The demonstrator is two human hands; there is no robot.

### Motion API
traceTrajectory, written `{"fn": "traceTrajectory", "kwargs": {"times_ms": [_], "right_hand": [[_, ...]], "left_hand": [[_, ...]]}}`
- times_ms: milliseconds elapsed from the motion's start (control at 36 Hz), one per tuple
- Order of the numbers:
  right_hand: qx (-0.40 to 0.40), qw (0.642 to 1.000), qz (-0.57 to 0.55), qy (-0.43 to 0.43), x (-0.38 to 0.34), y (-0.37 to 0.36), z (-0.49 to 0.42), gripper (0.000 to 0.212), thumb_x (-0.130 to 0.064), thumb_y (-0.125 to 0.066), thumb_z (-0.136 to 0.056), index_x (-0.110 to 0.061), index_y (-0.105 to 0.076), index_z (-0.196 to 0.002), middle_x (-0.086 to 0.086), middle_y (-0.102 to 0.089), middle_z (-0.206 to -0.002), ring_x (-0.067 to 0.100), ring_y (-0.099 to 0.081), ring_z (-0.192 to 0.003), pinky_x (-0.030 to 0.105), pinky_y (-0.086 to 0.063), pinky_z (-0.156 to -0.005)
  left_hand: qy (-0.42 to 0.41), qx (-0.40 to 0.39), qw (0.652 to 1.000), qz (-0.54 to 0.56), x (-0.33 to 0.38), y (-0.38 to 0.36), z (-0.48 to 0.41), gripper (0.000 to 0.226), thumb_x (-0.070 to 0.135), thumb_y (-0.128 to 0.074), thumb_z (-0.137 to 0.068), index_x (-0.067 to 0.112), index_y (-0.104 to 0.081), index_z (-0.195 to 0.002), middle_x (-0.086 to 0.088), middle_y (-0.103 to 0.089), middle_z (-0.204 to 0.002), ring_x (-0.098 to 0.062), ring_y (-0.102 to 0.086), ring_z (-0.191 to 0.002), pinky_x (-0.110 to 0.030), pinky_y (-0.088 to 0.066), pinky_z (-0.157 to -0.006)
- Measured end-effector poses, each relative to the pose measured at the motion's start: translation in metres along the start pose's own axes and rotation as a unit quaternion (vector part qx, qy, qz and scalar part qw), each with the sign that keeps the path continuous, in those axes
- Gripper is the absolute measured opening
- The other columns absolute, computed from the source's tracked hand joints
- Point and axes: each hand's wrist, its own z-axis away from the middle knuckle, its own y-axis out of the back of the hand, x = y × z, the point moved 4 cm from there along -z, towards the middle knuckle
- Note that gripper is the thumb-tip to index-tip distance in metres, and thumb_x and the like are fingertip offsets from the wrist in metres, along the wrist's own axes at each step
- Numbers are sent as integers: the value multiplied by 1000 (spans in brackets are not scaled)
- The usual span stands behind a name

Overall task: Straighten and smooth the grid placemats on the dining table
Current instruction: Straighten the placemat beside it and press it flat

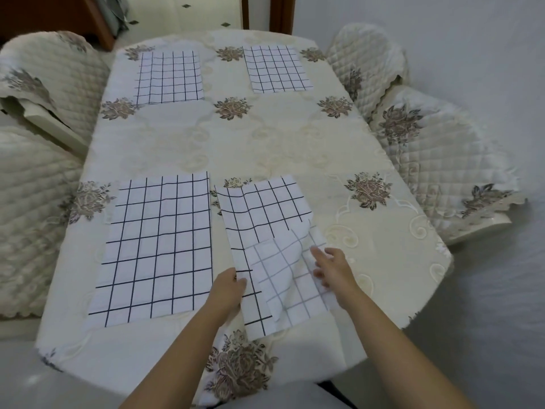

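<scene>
Several white placemats with a dark grid lie on the cream floral tablecloth (pixel 265 137). The near right placemat (pixel 259 214) is skewed, and its right near corner is folded over so the pale underside (pixel 283 278) faces up. My left hand (pixel 228 290) rests on that mat's left edge with the fingers bent at the edge. My right hand (pixel 330 267) reaches over the folded flap, fingers spread and touching it. The near left placemat (pixel 156 246) lies flat. Two more mats lie flat at the far left (pixel 169 76) and far right (pixel 277 67).
Chairs with quilted cream covers stand around the table: two on the left (pixel 44 93) and two on the right (pixel 427 149). The table's near edge hangs down with a floral motif (pixel 236 367). A wooden door frame (pixel 283 13) is behind.
</scene>
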Motion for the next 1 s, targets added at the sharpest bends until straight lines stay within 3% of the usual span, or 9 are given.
{"fn": "traceTrajectory", "kwargs": {"times_ms": [56,111,194,250,361,472,639,778,1000], "right_hand": [[-12,990,118,81,-8,-9,2,65,-41,-63,-84,-15,-35,-136,8,-45,-127,22,-53,-109,32,-44,-88],[-54,959,241,138,-13,-27,8,79,-43,-67,-80,-17,-27,-143,8,-35,-138,23,-41,-125,36,-39,-103],[-90,859,478,160,-8,-57,16,104,-56,-67,-74,-20,-5,-149,12,-19,-148,30,-22,-136,41,-35,-105],[-78,817,549,158,-1,-70,20,115,-57,-67,-72,-21,11,-148,16,-6,-152,34,-12,-139,43,-37,-104],[-60,812,557,163,6,-81,26,116,-46,-68,-75,-22,20,-146,22,13,-153,38,-3,-140,41,-40,-101],[-58,816,549,170,6,-82,26,109,-39,-66,-81,-20,19,-146,22,14,-153,39,-3,-140,38,-41,-101],[-38,813,556,168,4,-73,25,95,-42,-61,-85,-21,5,-149,22,6,-154,37,-10,-139,36,-39,-102],[-37,796,577,178,3,-74,29,74,-43,-58,-87,-18,-20,-146,21,2,-154,34,-16,-136,34,-42,-98],[-52,776,613,141,7,-82,34,105,-70,-43,-81,7,-9,-145,19,6,-155,35,-8,-140,41,-41,-100]], "left_hand": [[-3,-9,1000,3,-3,-1,1,21,11,-41,-95,11,-34,-75,-7,-35,-75,-16,-31,-66,-27,-25,-59],[-8,-16,1000,11,-6,-2,3,11,10,-42,-95,9,-42,-84,-9,-43,-82,-17,-38,-71,-28,-32,-62],[-29,-29,999,15,-7,-3,10,10,8,-42,-95,11,-51,-95,-2,-55,-87,-13,-50,-74,-22,-40,-61],[-52,-35,998,4,-7,-2,12,11,8,-43,-95,14,-52,-95,-1,-55,-89,-13,-50,-76,-23,-40,-63],[-42,-47,998,8,-10,3,9,17,11,-48,-92,15,-58,-106,-6,-63,-102,-24,-58,-94,-35,-47,-81],[-37,-48,998,24,-14,4,2,19,13,-52,-90,15,-61,-107,-7,-65,-102,-27,-60,-96,-39,-49,-84],[-37,-63,996,49,-23,4,-5,19,14,-54,-92,1,-56,-105,-11,-50,-82,-21,-49,-75,-32,-44,-70],[-37,-80,991,101,-27,0,-10,18,9,-52,-93,8,-59,-110,-10,-53,-83,-19,-49,-72,-23,-44,-64],[-43,-84,989,116,-28,0,-11,19,10,-52,-93,7,-59,-111,-5,-59,-84,-16,-53,-73,-23,-45,-65]]}}
